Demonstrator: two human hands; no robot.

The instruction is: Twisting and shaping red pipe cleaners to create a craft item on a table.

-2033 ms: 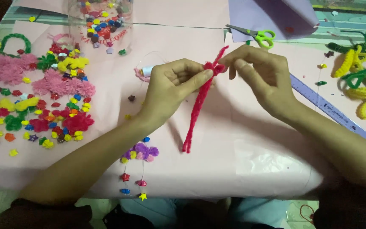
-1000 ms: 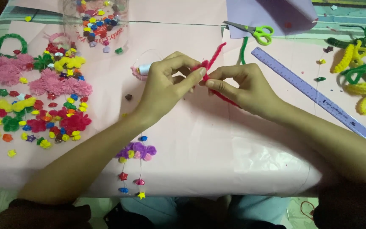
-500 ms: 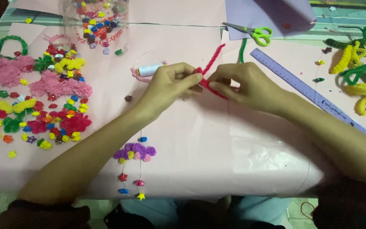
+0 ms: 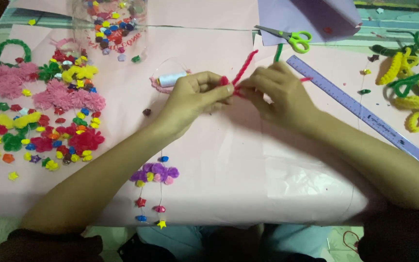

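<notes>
Both my hands meet over the pink sheet (image 4: 229, 160) at the middle of the table. My left hand (image 4: 192, 99) pinches the bend of a red pipe cleaner (image 4: 243, 67), whose free end sticks up and to the right. My right hand (image 4: 280, 94) grips the other part of the same red pipe cleaner; a short red tip shows past its knuckles near the ruler. A white thread spool (image 4: 170, 78) lies just left of my left hand.
Pink, red, yellow and green pipe-cleaner flowers and small paper stars (image 4: 40, 111) cover the left side. A clear jar of stars (image 4: 110, 24) stands at the back. Green-handled scissors (image 4: 292, 38), a purple ruler (image 4: 360, 109), yellow-green pipe-cleaner shapes (image 4: 413, 82) and a purple hanging flower (image 4: 156, 173) lie around.
The long red pipe cleaner hung down from my left hand two seconds ago; my right hand has since folded and wound it, and its lower length now lies hidden under my right hand.
</notes>
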